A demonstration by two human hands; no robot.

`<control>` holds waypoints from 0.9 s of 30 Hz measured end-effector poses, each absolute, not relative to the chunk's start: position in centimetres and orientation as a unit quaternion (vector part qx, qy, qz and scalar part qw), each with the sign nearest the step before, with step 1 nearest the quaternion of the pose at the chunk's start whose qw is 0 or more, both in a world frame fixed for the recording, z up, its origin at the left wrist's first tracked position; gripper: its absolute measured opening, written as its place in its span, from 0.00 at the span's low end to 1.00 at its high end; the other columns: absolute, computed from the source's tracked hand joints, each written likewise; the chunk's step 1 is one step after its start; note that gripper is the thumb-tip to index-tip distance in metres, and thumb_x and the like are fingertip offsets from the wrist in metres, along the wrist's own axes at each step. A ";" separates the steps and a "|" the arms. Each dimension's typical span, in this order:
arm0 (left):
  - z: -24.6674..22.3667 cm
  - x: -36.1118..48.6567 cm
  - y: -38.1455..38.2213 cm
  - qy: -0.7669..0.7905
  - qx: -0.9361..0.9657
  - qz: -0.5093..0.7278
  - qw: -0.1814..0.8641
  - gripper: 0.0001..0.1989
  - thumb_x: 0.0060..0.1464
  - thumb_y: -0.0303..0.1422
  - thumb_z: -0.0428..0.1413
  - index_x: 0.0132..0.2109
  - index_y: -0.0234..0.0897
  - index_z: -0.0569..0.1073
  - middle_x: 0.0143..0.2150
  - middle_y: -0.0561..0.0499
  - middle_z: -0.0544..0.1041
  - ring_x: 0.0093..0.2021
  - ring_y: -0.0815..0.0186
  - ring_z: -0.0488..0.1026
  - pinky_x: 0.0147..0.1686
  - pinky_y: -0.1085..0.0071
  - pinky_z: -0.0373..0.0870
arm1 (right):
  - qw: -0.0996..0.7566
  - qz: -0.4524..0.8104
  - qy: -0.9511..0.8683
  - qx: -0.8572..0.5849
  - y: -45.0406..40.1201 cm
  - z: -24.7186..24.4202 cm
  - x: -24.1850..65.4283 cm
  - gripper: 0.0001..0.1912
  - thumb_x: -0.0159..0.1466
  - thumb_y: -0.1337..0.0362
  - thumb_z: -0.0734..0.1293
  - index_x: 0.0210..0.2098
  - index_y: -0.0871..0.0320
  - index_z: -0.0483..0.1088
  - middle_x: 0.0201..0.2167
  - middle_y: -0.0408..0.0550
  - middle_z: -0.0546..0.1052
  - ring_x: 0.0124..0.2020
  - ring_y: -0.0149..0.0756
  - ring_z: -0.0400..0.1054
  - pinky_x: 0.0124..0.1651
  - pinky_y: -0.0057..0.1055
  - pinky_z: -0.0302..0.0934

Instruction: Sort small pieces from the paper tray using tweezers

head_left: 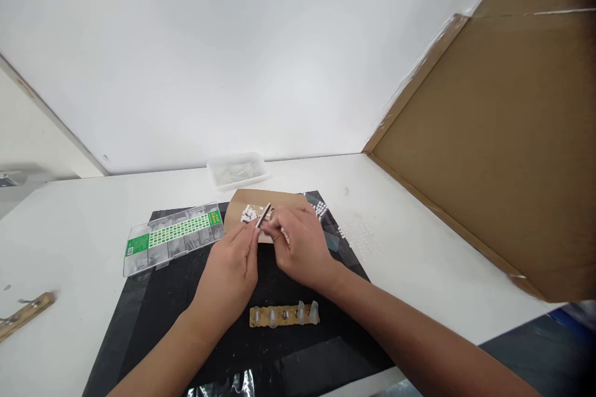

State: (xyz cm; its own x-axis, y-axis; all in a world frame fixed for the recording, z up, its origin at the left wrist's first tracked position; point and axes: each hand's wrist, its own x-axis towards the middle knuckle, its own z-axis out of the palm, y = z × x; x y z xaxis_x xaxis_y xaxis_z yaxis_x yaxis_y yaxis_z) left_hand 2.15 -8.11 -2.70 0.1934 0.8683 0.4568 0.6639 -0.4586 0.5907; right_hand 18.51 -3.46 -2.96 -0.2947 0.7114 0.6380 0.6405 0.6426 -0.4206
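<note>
Dark along its face and pale along its edge, the slim strip [263, 215] stands tilted up from my fingers, its upper end leaning to the right. It is above the brown sheet [236, 203], just beside a small heap of white pieces [248, 213]; its lower end is hidden by my grip.

That sheet lies on the far part of a black mat [186, 298], which rests on the white table [410, 267]. Left of it, a clear compartment case [174, 236] with a green-and-white label overlaps the mat's edge. Behind is a translucent tray [226, 187] near the wall [233, 62]. Small white squares [320, 209] lie to the right, partly behind my knuckles. Nearer me, a yellowish bar [280, 317] carries clear curved tips, and a wooden bar [35, 311] sits at the far left. A cardboard panel [503, 149] rises on the right.

My left hand [231, 260] reaches up from the lower left, thumb and forefinger pinched narrowly on the strip. My right hand [300, 239] comes in from the lower right, fingers curled close beside it and covering part of the sheet; whether they hold something small, I cannot tell.
</note>
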 end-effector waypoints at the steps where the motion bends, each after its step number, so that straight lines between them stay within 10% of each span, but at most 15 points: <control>1: -2.7 2.1 -8.1 0.503 0.762 0.387 0.129 0.17 0.73 0.32 0.43 0.37 0.39 0.72 0.34 0.47 0.74 0.39 0.61 0.75 0.44 0.64 0.75 | 0.414 0.047 -0.809 -0.415 -3.5 -3.0 18.5 0.12 0.71 0.67 0.62 0.30 0.54 0.60 0.28 0.41 0.77 0.31 0.36 0.70 0.42 0.38 0.51; 15: -3.4 1.8 -8.2 0.477 0.802 0.353 0.064 0.18 0.71 0.27 0.44 0.61 0.39 0.71 0.48 0.40 0.78 0.49 0.56 0.78 0.50 0.59 0.78 | 0.435 0.102 -0.794 -0.413 -3.6 -2.6 18.9 0.10 0.70 0.69 0.63 0.32 0.54 0.63 0.31 0.41 0.79 0.34 0.35 0.73 0.45 0.37 0.54; 27: -3.1 2.4 -8.3 0.475 0.785 0.388 0.082 0.12 0.71 0.25 0.46 0.47 0.36 0.74 0.42 0.45 0.77 0.43 0.62 0.76 0.47 0.65 0.76 | 0.450 0.073 -0.772 -0.442 -3.6 -2.8 18.8 0.10 0.70 0.68 0.64 0.31 0.54 0.64 0.29 0.41 0.79 0.32 0.36 0.72 0.44 0.37 0.52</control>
